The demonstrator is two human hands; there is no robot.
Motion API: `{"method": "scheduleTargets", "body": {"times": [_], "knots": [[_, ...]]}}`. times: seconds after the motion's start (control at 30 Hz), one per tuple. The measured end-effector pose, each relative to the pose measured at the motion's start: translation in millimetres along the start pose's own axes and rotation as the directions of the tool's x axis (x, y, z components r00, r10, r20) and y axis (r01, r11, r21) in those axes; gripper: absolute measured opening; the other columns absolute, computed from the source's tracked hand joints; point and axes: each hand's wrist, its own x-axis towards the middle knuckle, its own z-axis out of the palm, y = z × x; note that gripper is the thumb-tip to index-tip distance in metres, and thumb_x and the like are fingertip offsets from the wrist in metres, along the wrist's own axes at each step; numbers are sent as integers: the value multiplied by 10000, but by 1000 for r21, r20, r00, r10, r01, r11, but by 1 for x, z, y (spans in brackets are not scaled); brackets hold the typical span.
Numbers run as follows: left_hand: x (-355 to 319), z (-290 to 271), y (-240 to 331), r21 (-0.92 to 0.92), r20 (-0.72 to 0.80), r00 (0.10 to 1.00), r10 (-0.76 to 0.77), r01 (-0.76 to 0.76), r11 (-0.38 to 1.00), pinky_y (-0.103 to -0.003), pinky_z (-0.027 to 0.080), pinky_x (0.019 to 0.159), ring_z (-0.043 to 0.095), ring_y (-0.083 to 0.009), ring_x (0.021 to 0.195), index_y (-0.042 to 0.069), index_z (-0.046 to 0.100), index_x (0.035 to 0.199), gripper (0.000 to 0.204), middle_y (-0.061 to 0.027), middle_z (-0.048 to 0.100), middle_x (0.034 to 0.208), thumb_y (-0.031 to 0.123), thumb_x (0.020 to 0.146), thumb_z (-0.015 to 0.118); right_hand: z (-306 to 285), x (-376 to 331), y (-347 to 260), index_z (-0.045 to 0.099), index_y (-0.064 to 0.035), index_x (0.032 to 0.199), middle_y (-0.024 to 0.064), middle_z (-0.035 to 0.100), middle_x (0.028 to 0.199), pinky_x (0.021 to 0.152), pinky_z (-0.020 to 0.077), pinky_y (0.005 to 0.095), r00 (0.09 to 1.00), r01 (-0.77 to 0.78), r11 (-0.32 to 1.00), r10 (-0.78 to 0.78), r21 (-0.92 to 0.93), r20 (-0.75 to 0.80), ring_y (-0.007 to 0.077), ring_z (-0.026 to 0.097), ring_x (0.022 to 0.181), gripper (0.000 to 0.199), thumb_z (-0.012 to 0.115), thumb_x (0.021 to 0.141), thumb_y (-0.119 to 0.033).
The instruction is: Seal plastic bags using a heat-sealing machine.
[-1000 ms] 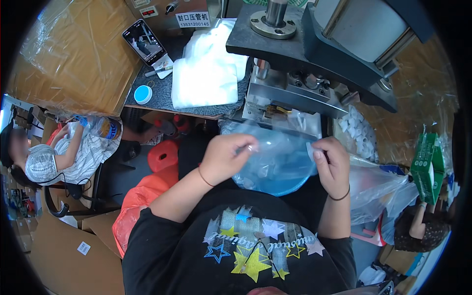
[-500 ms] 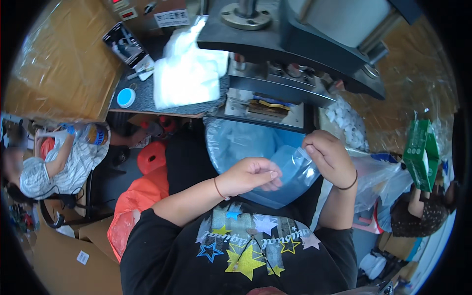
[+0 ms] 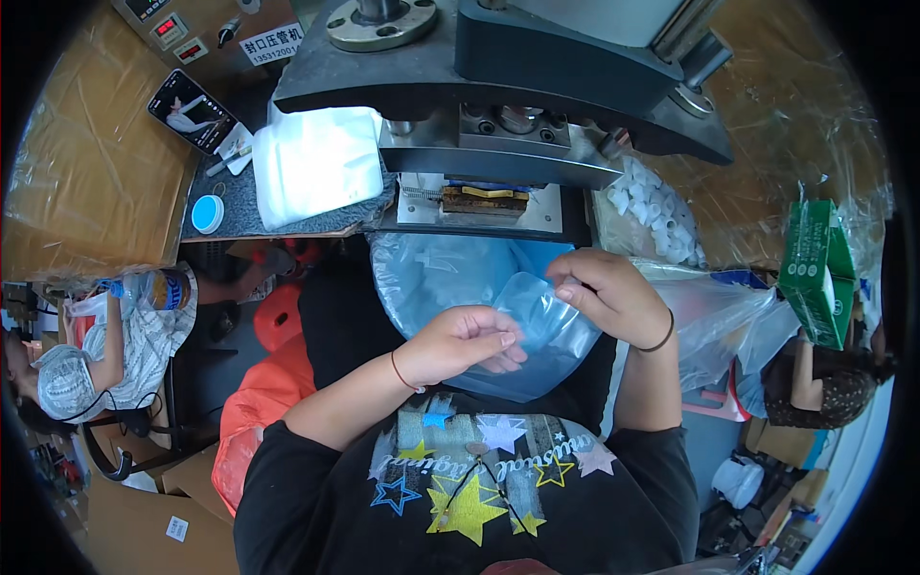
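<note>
My right hand [image 3: 615, 295] is closed, thumb against fingers, on the edge of a clear plastic bag [image 3: 539, 305]. The bag hangs toward the left, over a blue bin [image 3: 522, 383] with a clear liner [image 3: 431, 273] inside. Beside the bag's left side is my left hand [image 3: 462, 343], palm turned up, its fingers loosely curled and apart. I see nothing gripped in it, though its fingertips overlap the clear plastic. Both hands are above the bin, which is between my legs.
A press machine [image 3: 498, 158] stands ahead, above the bin. White stacked plastic bags [image 3: 316, 168], a blue-lidded jar [image 3: 207, 214] and a phone [image 3: 192, 112] lie left. White small tubes [image 3: 656, 211] and a green box [image 3: 817, 273] are right. Other people sit at both sides.
The view has shifted, so the machine and bench appear farther left. The raised plastic on the white stack has settled flat. My right hand keeps hold of the clear bag, whose angle has changed slightly.
</note>
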Motion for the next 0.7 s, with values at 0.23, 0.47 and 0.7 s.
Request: {"method": "scheduleTargets", "body": {"times": [0.23,0.47,0.7], "knots": [[3,-16,9,-59,-237,971,22,-37,998,-328,602,762,736,-223,916,52,638,1115,188,-134,721,1069,180,978,655,-27,-9,43,652,-66,1127,168,643,1041,789,525,435,799,-559,653,259,-511,-543,371,648,952,239,658,900,-143],[16,-42,41,-129,-362,918,162,-222,967,-341,602,763,722,-227,897,14,613,1130,198,-140,713,1017,105,957,646,-20,-15,89,637,-71,1117,193,614,1075,840,505,449,810,-537,727,304,-427,-501,404,616,988,257,671,864,-94],[8,-52,49,453,-514,669,537,-320,832,-406,537,880,630,-263,1067,-19,497,1241,401,-211,595,1195,170,935,675,-16,-36,103,623,-18,1118,194,614,1069,870,489,439,796,-442,750,76,-491,-601,405,602,969,249,630,873,-55]]}}
